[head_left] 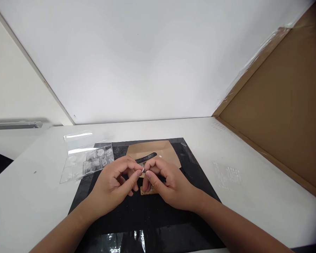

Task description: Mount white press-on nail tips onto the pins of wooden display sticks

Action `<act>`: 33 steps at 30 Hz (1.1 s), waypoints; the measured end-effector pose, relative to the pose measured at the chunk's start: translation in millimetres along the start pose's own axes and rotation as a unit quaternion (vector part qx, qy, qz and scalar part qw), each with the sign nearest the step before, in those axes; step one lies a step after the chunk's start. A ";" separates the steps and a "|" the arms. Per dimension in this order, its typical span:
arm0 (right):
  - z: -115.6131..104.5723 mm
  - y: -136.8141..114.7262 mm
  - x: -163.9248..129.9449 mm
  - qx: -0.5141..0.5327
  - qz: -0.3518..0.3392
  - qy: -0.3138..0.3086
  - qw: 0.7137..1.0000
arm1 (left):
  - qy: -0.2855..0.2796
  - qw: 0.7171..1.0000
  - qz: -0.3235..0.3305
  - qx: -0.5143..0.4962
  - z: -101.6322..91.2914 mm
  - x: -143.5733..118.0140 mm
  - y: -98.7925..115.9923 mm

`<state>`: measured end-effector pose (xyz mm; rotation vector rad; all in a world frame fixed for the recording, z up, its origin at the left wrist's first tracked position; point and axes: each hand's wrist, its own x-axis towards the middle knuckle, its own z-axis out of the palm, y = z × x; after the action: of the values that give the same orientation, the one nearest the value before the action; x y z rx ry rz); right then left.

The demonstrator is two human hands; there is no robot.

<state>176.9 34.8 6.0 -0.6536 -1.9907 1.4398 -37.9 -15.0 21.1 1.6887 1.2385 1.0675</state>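
Note:
Out over the black mat, my left hand [116, 181] and my right hand [168, 181] meet at the fingertips. Between them is a small whitish piece [143, 170], pinched by thumb and forefinger on both sides; it is too small to name its kind. Just beyond the fingers, a dark strip with a rounded end, like a nail file [149, 157], lies in a shallow brown paper tray [168, 149]. Below my right fingers a small yellow-brown flat piece [144, 192] rests on the mat, partly covered by the hand.
A clear plastic compartment box [88, 163] with whitish pieces inside lies at the left, overlapping the edge of the black mat [137, 218]. White table [37, 196] surrounds the mat. A cardboard panel [279, 105] stands at right, a white wall [147, 70] behind.

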 end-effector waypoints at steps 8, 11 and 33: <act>-4.2 -3.3 -0.1 -0.086 -0.031 0.002 0.996 | -0.008 1.000 0.011 0.019 -1.9 0.8 0.0; -4.9 -4.3 -0.2 -0.073 -0.023 0.001 0.997 | -0.004 0.999 0.019 0.040 -2.1 0.5 -1.4; -11.7 -14.2 0.5 -0.151 -0.047 0.006 0.987 | -0.002 0.990 0.071 0.121 -1.8 -1.3 -5.7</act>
<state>184.1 38.8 22.4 -0.6837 -2.2208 1.0860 -41.6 -14.8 16.3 1.9870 1.3037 1.0294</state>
